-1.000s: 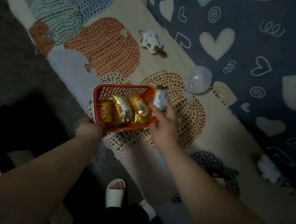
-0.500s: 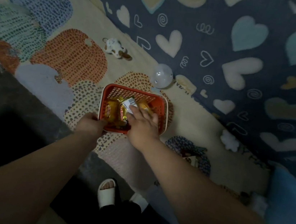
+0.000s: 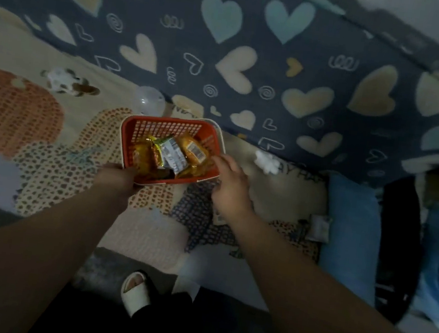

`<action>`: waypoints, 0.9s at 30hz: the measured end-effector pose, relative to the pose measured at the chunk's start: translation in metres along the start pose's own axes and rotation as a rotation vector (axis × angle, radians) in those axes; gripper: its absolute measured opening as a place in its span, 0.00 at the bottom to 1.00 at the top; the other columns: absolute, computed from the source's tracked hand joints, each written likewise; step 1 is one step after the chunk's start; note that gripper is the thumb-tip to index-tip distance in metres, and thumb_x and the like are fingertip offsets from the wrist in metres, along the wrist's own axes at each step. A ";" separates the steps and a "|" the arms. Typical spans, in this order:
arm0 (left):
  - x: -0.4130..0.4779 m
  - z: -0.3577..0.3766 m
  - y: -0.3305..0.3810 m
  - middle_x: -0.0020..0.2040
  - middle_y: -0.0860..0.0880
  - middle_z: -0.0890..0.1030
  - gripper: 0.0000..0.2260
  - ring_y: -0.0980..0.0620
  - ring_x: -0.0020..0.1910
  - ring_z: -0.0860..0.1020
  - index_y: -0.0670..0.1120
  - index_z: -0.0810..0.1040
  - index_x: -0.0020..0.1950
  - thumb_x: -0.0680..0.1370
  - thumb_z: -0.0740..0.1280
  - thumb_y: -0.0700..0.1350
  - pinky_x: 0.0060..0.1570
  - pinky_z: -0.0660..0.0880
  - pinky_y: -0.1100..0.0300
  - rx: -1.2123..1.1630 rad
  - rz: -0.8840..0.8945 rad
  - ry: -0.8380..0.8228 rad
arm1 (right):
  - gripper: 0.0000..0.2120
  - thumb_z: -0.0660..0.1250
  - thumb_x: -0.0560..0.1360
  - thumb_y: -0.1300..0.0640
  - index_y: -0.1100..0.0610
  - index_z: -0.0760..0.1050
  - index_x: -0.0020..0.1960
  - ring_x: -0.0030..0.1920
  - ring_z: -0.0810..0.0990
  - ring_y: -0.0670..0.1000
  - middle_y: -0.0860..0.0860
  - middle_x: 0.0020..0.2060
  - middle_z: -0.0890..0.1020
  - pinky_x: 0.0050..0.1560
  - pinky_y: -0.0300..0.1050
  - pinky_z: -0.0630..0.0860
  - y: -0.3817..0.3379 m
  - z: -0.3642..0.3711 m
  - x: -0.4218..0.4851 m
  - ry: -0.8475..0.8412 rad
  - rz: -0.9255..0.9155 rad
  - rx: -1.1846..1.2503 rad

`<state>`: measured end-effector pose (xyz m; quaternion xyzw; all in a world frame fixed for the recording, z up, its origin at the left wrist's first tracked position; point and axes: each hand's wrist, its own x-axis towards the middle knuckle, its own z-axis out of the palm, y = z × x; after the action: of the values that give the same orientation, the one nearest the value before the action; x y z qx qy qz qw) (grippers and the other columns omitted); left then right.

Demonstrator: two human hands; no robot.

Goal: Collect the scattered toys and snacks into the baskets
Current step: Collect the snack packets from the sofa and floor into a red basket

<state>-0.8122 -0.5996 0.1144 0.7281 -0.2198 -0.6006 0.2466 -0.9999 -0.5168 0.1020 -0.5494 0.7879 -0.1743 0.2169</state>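
Note:
An orange mesh basket (image 3: 162, 126) sits over the patterned mat and holds several yellow snack packets (image 3: 192, 150) with a white-and-green packet (image 3: 172, 153) on top. My left hand (image 3: 120, 179) grips the basket's near left corner. Just right of the basket's rim hovers my right hand (image 3: 231, 187), fingers loosely bent and holding nothing. A clear plastic ball (image 3: 150, 99) lies behind the basket. A small white-and-brown plush toy (image 3: 66, 82) lies farther left. A white fluffy toy (image 3: 266, 162) rests to the right of the basket.
A dark blue blanket with hearts (image 3: 226, 64) covers the far side. A blue pillow (image 3: 349, 233) and dark bundles lie at the right. A small white packet (image 3: 319, 227) sits beside the pillow. My slippered foot (image 3: 136, 292) stands on the dark floor below.
My right hand has let go of the white-and-green packet inside the basket and has drawn back out to the right. The view has swung rightwards.

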 end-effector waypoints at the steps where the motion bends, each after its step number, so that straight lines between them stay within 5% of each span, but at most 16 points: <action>1: -0.004 0.012 -0.005 0.53 0.38 0.73 0.04 0.45 0.38 0.75 0.38 0.70 0.53 0.78 0.62 0.34 0.30 0.77 0.56 0.040 0.004 -0.016 | 0.29 0.62 0.69 0.67 0.53 0.70 0.69 0.65 0.71 0.59 0.54 0.67 0.71 0.63 0.54 0.69 0.019 -0.011 -0.008 0.000 0.085 0.001; 5: -0.007 0.032 -0.021 0.59 0.35 0.75 0.16 0.38 0.53 0.78 0.35 0.69 0.65 0.78 0.63 0.37 0.40 0.76 0.52 0.132 -0.010 0.002 | 0.25 0.63 0.72 0.59 0.51 0.67 0.69 0.61 0.73 0.58 0.57 0.61 0.74 0.61 0.52 0.73 0.075 -0.008 -0.023 -0.211 0.331 -0.023; 7: -0.008 0.040 -0.030 0.62 0.35 0.75 0.16 0.37 0.53 0.78 0.35 0.69 0.65 0.78 0.63 0.37 0.42 0.75 0.52 0.159 -0.019 -0.002 | 0.24 0.63 0.74 0.55 0.50 0.66 0.70 0.61 0.75 0.59 0.58 0.60 0.75 0.61 0.50 0.74 0.099 0.003 -0.032 -0.298 0.399 0.019; 11: 0.001 0.053 -0.053 0.63 0.36 0.74 0.16 0.38 0.55 0.77 0.35 0.69 0.66 0.79 0.62 0.36 0.42 0.76 0.52 0.156 -0.041 0.030 | 0.22 0.63 0.76 0.61 0.59 0.68 0.70 0.63 0.72 0.59 0.61 0.65 0.73 0.58 0.43 0.70 0.128 0.014 -0.039 -0.458 0.393 0.025; 16: 0.016 0.060 -0.079 0.62 0.36 0.75 0.15 0.37 0.59 0.76 0.35 0.70 0.65 0.79 0.62 0.35 0.47 0.75 0.51 0.070 -0.050 0.088 | 0.26 0.64 0.75 0.59 0.53 0.65 0.73 0.72 0.63 0.59 0.58 0.73 0.62 0.70 0.44 0.65 0.154 0.044 -0.030 -0.596 0.394 -0.028; 20: 0.030 0.064 -0.106 0.62 0.36 0.75 0.15 0.37 0.59 0.77 0.35 0.71 0.65 0.79 0.62 0.37 0.47 0.75 0.54 0.024 -0.052 0.145 | 0.33 0.68 0.73 0.48 0.44 0.59 0.75 0.76 0.48 0.61 0.55 0.78 0.46 0.74 0.51 0.58 0.166 0.073 -0.017 -0.645 0.370 -0.090; 23: 0.039 0.064 -0.122 0.57 0.39 0.76 0.11 0.39 0.56 0.78 0.36 0.73 0.60 0.78 0.62 0.36 0.46 0.76 0.55 -0.045 -0.080 0.182 | 0.27 0.71 0.73 0.50 0.42 0.68 0.70 0.77 0.46 0.62 0.55 0.77 0.38 0.75 0.55 0.55 0.171 0.095 -0.006 -0.649 0.432 -0.002; 27: 0.043 0.063 -0.134 0.56 0.40 0.75 0.12 0.40 0.54 0.77 0.37 0.72 0.62 0.78 0.62 0.35 0.47 0.77 0.53 -0.086 -0.107 0.206 | 0.26 0.72 0.71 0.51 0.47 0.72 0.68 0.77 0.47 0.60 0.57 0.76 0.39 0.76 0.49 0.53 0.173 0.122 -0.005 -0.673 0.470 0.043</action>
<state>-0.8626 -0.5278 -0.0120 0.7853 -0.1283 -0.5439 0.2667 -1.0698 -0.4581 -0.0893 -0.3763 0.7731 0.0530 0.5078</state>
